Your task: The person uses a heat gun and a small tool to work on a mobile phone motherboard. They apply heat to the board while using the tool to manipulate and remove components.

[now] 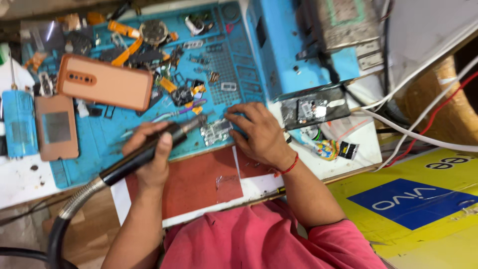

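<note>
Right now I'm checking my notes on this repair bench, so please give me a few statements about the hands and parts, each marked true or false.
1. The left hand grips a black handpiece on a flexible metal hose. True.
2. The right hand is raised clear of the bench. False: its fingers rest on the blue work mat, beside a small silvery part.
3. The tip of the handpiece points toward that silvery part. True.
4. The orange phone case lies under the right hand. False: it lies at the mat's far left, apart from both hands.
5. A red band circles the right wrist. True.
</note>
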